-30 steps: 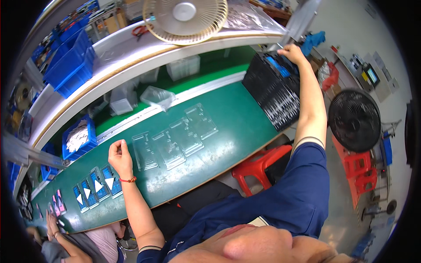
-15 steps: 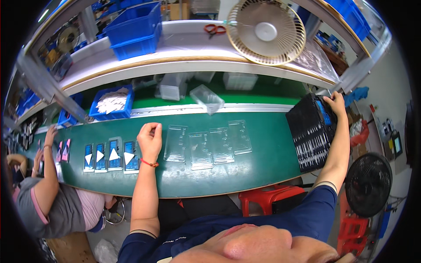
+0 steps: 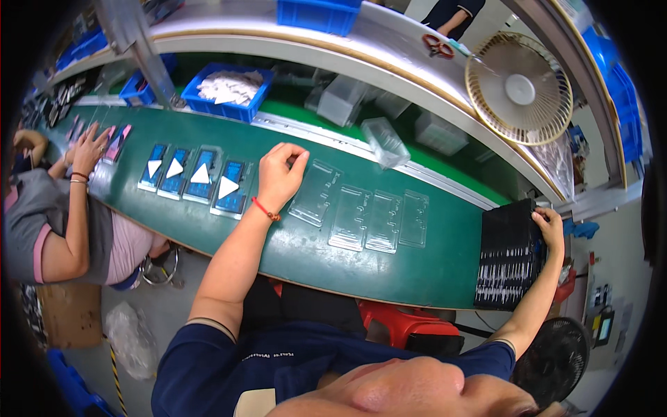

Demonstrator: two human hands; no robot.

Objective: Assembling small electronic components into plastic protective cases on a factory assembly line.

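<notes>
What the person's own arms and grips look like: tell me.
The left arm and right arm extend from short navy sleeves edged with cream bands. The left grip and right grip are ungloved. The left arm wears a red beaded bracelet at the wrist; none shows on the right.

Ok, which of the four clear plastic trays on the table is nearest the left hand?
The leftmost clear tray, just right of the left hand; the other three lie farther right along the table.
</notes>
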